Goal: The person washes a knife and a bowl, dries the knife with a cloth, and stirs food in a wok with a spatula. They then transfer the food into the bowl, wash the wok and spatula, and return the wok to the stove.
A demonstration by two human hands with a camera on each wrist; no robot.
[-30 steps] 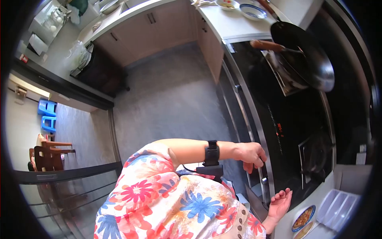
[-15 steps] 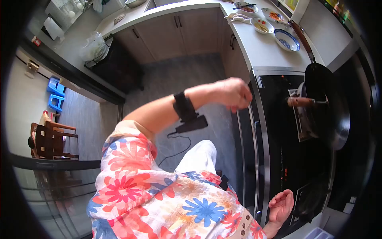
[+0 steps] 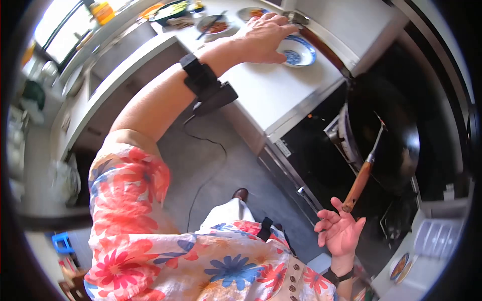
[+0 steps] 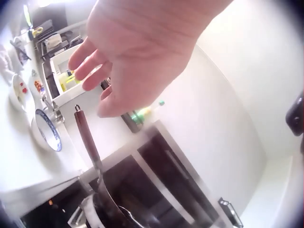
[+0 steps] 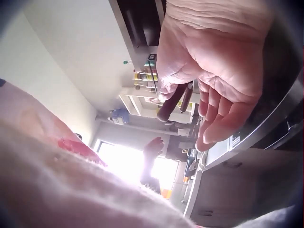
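Observation:
My left hand (image 3: 261, 41) reaches over the white counter with its fingers spread, close beside a blue-patterned bowl (image 3: 300, 52). In the left wrist view its fingers hang loosely above the counter and hold nothing. The black wok (image 3: 386, 95) sits on the stove, its long wooden handle (image 4: 87, 135) pointing toward the counter. A utensil with a wooden handle (image 3: 359, 186) and metal shank leans in the wok; its working end is hidden. Palm up, my right hand (image 3: 341, 233) is below that handle, fingertips right by its end. Nothing lies in the palm.
On the counter stand a bowl of reddish food with chopsticks (image 3: 213, 25) and a plate (image 3: 249, 13) of orange bits. The black stove top (image 3: 314, 145) meets the counter. A clear plastic container (image 3: 438, 238) and dishes stand at the right. A cable hangs from the left wrist.
My left hand has moved from the stove's front edge up over the counter by the bowls, fingers spreading. The right hand has turned palm up beside the utensil's handle. The head view has turned.

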